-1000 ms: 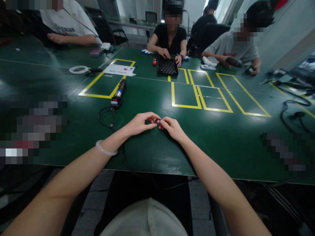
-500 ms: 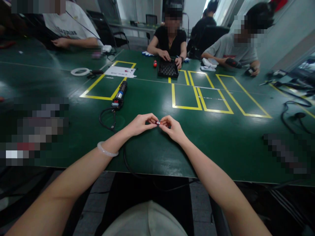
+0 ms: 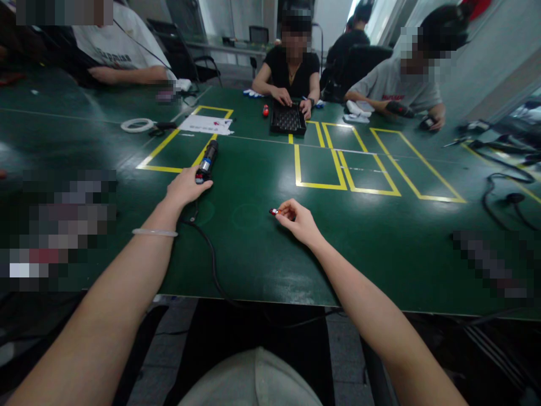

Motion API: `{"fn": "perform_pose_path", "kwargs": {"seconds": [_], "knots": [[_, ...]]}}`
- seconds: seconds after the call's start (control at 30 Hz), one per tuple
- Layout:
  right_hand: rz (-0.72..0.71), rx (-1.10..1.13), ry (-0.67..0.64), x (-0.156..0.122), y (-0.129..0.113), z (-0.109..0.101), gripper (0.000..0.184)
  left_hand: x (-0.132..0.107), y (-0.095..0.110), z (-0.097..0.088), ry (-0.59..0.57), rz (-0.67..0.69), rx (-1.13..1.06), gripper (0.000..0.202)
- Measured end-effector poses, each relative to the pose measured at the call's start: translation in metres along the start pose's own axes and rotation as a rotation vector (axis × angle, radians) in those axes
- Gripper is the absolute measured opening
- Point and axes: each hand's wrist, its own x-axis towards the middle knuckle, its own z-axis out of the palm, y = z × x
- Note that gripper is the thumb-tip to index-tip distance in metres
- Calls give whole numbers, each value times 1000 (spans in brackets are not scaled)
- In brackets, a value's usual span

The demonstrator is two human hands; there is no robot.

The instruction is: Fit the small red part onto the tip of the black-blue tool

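Observation:
My left hand (image 3: 188,185) is at the near end of a black cylindrical corded tool (image 3: 208,157) with a silver and blue band, its thumb along the near side and its fingers around the end. The tool lies on the green table, and its exact kind I cannot make out. My right hand (image 3: 297,219) pinches a small dark, red and white piece (image 3: 274,212) between thumb and fingers, just over the table. Some of that piece is hidden by the fingertips.
Yellow tape outlines (image 3: 321,185) mark the green table (image 3: 253,259). A black cable (image 3: 213,259) runs over the near edge. Across the table, a person works at a black tray (image 3: 288,119) beside a small red object (image 3: 265,110). A paper sheet (image 3: 205,124) and white coil (image 3: 137,124) lie at left.
My left hand has let go of the small piece and moved left to the cylindrical tool. My right hand stays in place, still pinching the piece.

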Motion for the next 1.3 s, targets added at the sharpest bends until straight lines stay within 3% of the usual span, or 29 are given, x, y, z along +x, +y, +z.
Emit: {"fn": "perform_pose_path", "kwargs": {"seconds": [0.13, 0.27, 0.53, 0.73, 0.97, 1.3], "knots": [[-2, -13, 7, 0, -1, 0, 17, -5, 12, 5, 18, 0, 51, 77], [-12, -36, 0, 0, -2, 0, 17, -25, 35, 11, 2, 48, 85, 75], [-57, -102, -39, 0, -4, 2, 14, -85, 101, 20, -61, 228, 164, 69], [-33, -149, -43, 1, 0, 0, 13, -112, 140, 27, -124, 322, 82, 70], [-13, -181, -117, 3, 3, -1, 13, -124, 151, 33, -170, 442, 14, 73], [-28, -83, -120, 4, 2, 0, 9, -122, 152, 30, -178, 438, -55, 64]]}}
